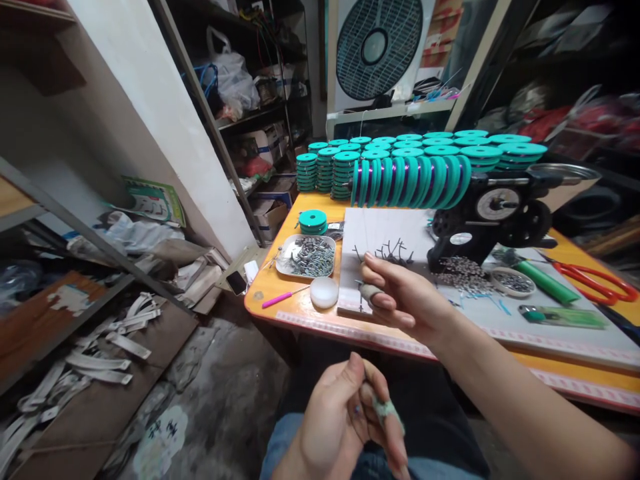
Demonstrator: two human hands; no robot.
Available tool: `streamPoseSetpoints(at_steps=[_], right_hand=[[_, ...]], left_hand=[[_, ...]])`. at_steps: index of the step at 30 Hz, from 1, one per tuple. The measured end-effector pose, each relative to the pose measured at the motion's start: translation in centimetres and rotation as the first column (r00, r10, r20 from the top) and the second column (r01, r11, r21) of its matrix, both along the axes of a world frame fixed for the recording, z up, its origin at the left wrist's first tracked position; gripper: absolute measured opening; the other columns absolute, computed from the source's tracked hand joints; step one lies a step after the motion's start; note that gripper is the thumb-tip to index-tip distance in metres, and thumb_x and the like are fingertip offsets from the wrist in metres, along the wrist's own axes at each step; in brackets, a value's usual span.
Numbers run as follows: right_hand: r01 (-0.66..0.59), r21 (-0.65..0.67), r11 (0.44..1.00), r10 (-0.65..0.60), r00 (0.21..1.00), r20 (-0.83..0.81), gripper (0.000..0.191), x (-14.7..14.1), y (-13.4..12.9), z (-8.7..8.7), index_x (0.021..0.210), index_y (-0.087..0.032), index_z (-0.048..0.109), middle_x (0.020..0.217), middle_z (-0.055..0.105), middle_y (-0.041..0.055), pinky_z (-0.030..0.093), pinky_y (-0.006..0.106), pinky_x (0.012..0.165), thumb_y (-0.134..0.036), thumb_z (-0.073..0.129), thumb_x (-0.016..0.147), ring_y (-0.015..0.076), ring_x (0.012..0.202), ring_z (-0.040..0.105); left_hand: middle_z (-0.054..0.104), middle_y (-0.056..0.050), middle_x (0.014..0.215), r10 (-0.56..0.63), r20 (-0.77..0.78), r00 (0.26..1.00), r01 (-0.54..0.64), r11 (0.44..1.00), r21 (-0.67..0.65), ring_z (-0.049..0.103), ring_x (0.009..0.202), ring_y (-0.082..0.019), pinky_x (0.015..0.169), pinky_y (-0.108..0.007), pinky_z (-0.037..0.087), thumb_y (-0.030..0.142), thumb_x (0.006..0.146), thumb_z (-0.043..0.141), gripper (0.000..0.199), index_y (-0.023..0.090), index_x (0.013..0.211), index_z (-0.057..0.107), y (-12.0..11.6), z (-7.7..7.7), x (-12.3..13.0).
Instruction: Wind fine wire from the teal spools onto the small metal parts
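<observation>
My right hand (400, 293) is raised over the front of a white board (385, 223), thumb and forefinger pinched together. A faint thin line seems to run up from its fingertips. One of its fingers wears a pale cover (371, 291). Lower down, above my lap, my left hand (345, 417) has its palm turned up and its fingers curled, the thumb against the forefinger. Greenish tape (385, 410) wraps a finger there, and a tiny dark bead-like speck lies by the palm. What the left fingers pinch is too small to make out. Several black twig-like pieces (395, 252) stand behind my right hand.
Teal spools (410, 180) sit on a black winding machine (493, 207), with more stacked behind. A tray of small metal parts (306, 256), a round white container (324, 293) and a pink-handled tool (277, 300) lie left. Red-handled scissors (595, 283) lie right.
</observation>
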State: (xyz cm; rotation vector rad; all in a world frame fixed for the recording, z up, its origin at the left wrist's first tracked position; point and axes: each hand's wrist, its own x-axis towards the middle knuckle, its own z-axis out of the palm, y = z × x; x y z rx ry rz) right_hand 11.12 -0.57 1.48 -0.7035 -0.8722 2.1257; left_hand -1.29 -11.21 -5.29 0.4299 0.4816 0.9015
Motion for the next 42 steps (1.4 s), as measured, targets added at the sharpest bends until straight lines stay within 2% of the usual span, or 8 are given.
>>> streamPoseSetpoints(at_steps=[13,16,20,24,27,34,37,42], right_hand=[[0.000,0.043,0.999,-0.002,0.999,0.041,0.040,0.2,-0.1,0.0,0.062,-0.017,0.039,0.044,0.041,-0.0061,0.017,0.009,0.026,-0.045,0.050,0.088,0.0014,0.028,0.026],[-0.042,0.181,0.983,0.011,0.985,0.173,0.037,0.6,0.1,0.4,0.071,-0.017,0.049,0.045,0.048,-0.0044,0.013,0.011,0.027,-0.050,0.048,0.089,0.0014,0.027,0.024],[-0.256,0.483,0.837,-0.071,0.826,0.560,0.044,1.7,0.5,2.1,0.103,-0.015,0.062,0.043,0.046,-0.0050,0.019,0.014,0.032,-0.052,0.041,0.092,0.0042,0.032,0.031],[-0.497,0.630,0.597,-0.315,0.577,0.753,0.046,2.7,0.9,3.7,0.094,-0.014,0.069,0.058,0.057,0.0006,0.032,0.018,0.044,-0.050,0.040,0.093,0.0065,0.045,0.043],[-0.540,0.669,0.510,-0.408,0.533,0.741,0.042,3.2,1.3,4.0,0.086,-0.015,0.071,0.059,0.059,0.0011,0.032,0.020,0.045,-0.047,0.045,0.091,0.0077,0.047,0.044],[-0.195,0.311,0.930,0.076,0.931,0.357,0.045,2.5,2.8,2.8,0.118,-0.016,0.055,0.051,0.057,-0.0013,0.023,0.015,0.030,-0.049,0.037,0.093,0.0043,0.027,0.034],[-0.160,0.125,0.979,0.148,0.984,0.100,0.038,1.3,3.2,2.6,0.082,-0.016,0.056,0.059,0.062,0.0029,0.023,0.013,0.027,-0.044,0.034,0.095,0.0044,0.027,0.040],[0.112,-0.054,0.992,-0.113,0.993,-0.015,0.046,-0.6,2.8,3.0,0.053,-0.018,0.029,0.042,0.045,-0.0028,0.017,0.013,0.022,-0.037,0.034,0.094,0.0059,0.024,0.036]], left_hand=[[0.059,-0.006,0.038,-0.038,0.108,0.993,0.039,0.999,-0.013,0.054,0.029,-0.014,0.031,-0.020,0.045,0.051,0.095,0.023,0.056,0.013,0.073,0.058,-0.7,-0.9,0.0],[0.070,-0.012,0.063,0.006,0.023,1.000,-0.008,0.995,0.099,0.066,0.051,-0.017,0.048,-0.025,0.053,0.044,0.095,0.033,0.047,0.010,0.084,0.064,-0.2,-0.3,-0.6],[0.064,-0.013,0.112,0.222,-0.190,0.956,-0.117,0.886,0.449,0.063,0.098,-0.021,0.095,-0.035,0.044,0.017,0.083,0.057,0.042,0.014,0.125,0.050,2.6,1.8,-1.3],[0.063,-0.004,0.092,0.214,-0.238,0.947,-0.087,0.887,0.453,0.064,0.053,-0.014,0.059,-0.031,0.052,0.031,0.094,0.038,0.031,0.023,0.123,0.042,6.6,3.4,-0.7],[0.054,0.003,0.067,0.208,-0.363,0.908,-0.018,0.886,0.464,0.049,0.035,-0.007,0.037,-0.019,0.038,0.047,0.093,0.037,0.032,0.019,0.104,0.049,8.5,3.8,0.1],[0.036,0.009,0.047,0.259,-0.355,0.899,-0.063,0.876,0.479,0.026,0.033,-0.003,0.034,-0.015,0.022,0.046,0.091,0.044,0.032,0.016,0.083,0.051,8.5,3.4,0.5],[0.042,0.007,0.044,0.340,-0.324,0.883,-0.156,0.863,0.480,0.030,0.033,-0.004,0.033,-0.015,0.023,0.047,0.090,0.045,0.035,0.015,0.079,0.053,8.0,3.3,0.7],[0.052,0.003,0.043,0.342,-0.236,0.910,-0.238,0.894,0.379,0.042,0.031,-0.005,0.032,-0.012,0.030,0.042,0.090,0.048,0.034,0.012,0.075,0.056,7.2,4.1,1.0]])
